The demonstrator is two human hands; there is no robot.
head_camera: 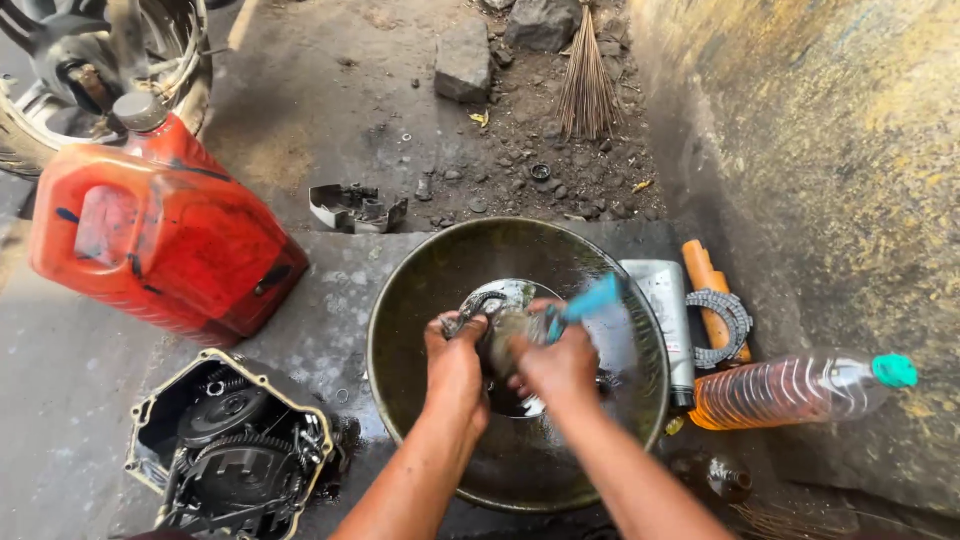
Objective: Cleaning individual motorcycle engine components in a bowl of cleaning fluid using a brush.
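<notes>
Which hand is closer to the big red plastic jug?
Left. The left hand is in the round metal basin, on the side toward the red plastic jug; the right hand is farther away, holding a blue brush.

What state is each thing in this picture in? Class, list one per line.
Round dark metal basin: upright, wet inside.
Small metal engine part: held over the basin.
Blue-handled brush: gripped against the part.
Left hand: closed on the part.
Right hand: closed on the brush.
Red plastic jerrycan: upright, capped.
Clear plastic bottle of amber liquid: lying down, capped.
Black engine cover: open side up, gears showing.
</notes>
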